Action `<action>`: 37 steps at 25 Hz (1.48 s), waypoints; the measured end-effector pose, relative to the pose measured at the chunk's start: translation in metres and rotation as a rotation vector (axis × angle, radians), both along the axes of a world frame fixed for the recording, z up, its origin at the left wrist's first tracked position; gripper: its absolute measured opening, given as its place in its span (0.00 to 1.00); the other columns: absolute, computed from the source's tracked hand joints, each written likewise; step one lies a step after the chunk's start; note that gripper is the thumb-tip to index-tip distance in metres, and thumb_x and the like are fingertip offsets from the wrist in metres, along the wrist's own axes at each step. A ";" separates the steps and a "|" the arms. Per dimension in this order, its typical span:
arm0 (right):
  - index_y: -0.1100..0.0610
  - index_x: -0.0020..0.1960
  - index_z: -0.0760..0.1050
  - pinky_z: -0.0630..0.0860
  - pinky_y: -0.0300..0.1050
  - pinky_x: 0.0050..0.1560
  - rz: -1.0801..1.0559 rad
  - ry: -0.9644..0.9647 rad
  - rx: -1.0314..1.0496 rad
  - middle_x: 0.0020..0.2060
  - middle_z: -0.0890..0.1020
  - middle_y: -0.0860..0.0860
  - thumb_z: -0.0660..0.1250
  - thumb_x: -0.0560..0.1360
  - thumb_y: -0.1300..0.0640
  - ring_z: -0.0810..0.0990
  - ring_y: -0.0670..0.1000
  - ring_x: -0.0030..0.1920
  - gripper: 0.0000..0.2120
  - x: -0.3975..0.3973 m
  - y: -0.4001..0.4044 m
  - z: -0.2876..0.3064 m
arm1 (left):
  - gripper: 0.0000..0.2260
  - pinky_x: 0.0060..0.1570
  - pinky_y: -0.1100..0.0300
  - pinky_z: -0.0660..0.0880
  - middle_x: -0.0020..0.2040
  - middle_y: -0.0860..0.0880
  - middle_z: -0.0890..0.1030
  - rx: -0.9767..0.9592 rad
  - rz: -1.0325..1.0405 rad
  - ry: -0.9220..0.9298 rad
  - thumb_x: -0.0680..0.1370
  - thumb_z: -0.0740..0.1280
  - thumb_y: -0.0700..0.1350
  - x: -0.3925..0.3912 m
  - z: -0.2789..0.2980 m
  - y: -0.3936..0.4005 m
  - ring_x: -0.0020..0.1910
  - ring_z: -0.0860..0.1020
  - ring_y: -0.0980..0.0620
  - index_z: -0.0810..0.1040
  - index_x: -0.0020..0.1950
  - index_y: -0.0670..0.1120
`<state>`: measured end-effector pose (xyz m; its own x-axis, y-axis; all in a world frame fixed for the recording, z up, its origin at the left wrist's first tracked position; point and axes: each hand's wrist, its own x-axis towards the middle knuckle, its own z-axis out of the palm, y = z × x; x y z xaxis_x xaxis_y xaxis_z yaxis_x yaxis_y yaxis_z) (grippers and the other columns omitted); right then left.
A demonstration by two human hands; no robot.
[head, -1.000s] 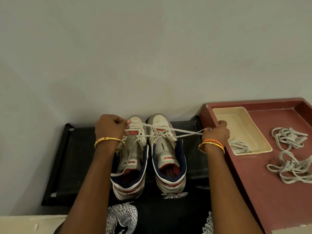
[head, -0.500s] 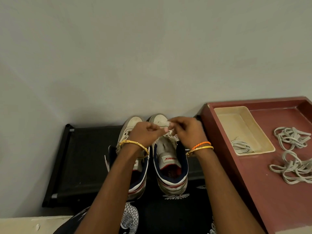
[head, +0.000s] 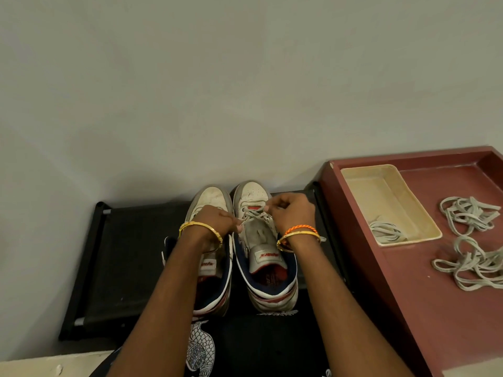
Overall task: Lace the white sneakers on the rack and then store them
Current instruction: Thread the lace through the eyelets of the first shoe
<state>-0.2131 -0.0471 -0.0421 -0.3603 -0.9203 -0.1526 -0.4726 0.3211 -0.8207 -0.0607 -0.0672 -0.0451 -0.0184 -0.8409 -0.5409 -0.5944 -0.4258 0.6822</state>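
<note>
Both hands have come in from the wide, stretched-out pull of a second ago and now sit close together over the right sneaker [head: 262, 248], much as they did half a second back, with the left hand [head: 217, 221] slightly lower than before. That hand lies over the lacing area of the left sneaker [head: 211, 197], its fingers curled and pinching a strand of the lace [head: 254, 214] at the inner edge of the right sneaker. The right hand [head: 292, 212] sits just above the right sneaker's upper eyelets, fingers curled, pinching the other part of the same lace near the red patch on the tongue. Between the two hands the lace crosses the top of the tongue. Both sneakers stand side by side, touching, toes toward the wall, on the black rack [head: 125, 257]. A gold bangle [head: 202, 229] circles the left wrist; an orange band [head: 300, 228] and another gold bangle circle the right. To the right of the rack is a dark red tray [head: 424, 317] holding a cream dish [head: 381, 194] with a small bundle of laces [head: 386, 231] in its near end, and two loose bundles of spare laces [head: 469, 213] lying on the tray's floor further right.
</note>
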 end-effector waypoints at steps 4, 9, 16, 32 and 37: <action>0.58 0.47 0.83 0.77 0.41 0.53 0.095 0.084 0.130 0.46 0.83 0.53 0.69 0.74 0.61 0.80 0.50 0.48 0.05 0.010 -0.001 -0.010 | 0.12 0.58 0.61 0.67 0.57 0.48 0.81 0.077 -0.035 -0.002 0.73 0.70 0.36 0.004 -0.002 -0.004 0.57 0.74 0.51 0.81 0.56 0.41; 0.57 0.48 0.83 0.78 0.49 0.55 0.190 0.131 0.201 0.47 0.83 0.54 0.69 0.74 0.59 0.80 0.53 0.51 0.06 0.024 -0.002 -0.017 | 0.12 0.57 0.62 0.65 0.61 0.51 0.78 0.065 -0.202 -0.136 0.76 0.68 0.41 0.007 -0.008 -0.009 0.58 0.72 0.53 0.80 0.60 0.46; 0.59 0.49 0.82 0.77 0.46 0.57 0.187 0.112 0.233 0.47 0.83 0.55 0.68 0.74 0.60 0.80 0.53 0.52 0.07 0.024 -0.003 -0.018 | 0.14 0.67 0.58 0.63 0.65 0.49 0.76 0.044 -0.289 -0.212 0.78 0.66 0.44 0.010 -0.015 -0.012 0.65 0.70 0.49 0.78 0.63 0.49; 0.58 0.44 0.81 0.76 0.45 0.54 0.151 -0.001 0.270 0.46 0.83 0.55 0.68 0.74 0.62 0.80 0.53 0.51 0.04 0.032 -0.002 -0.021 | 0.04 0.46 0.62 0.77 0.40 0.47 0.80 -0.038 -0.031 0.105 0.76 0.67 0.39 0.010 -0.012 -0.001 0.42 0.78 0.49 0.81 0.48 0.43; 0.51 0.56 0.73 0.66 0.56 0.65 0.134 0.139 0.286 0.59 0.75 0.54 0.70 0.71 0.61 0.70 0.58 0.63 0.16 0.022 0.007 -0.015 | 0.05 0.54 0.55 0.75 0.47 0.43 0.83 -0.287 -0.075 -0.188 0.76 0.68 0.41 0.010 -0.014 0.003 0.47 0.79 0.47 0.82 0.47 0.42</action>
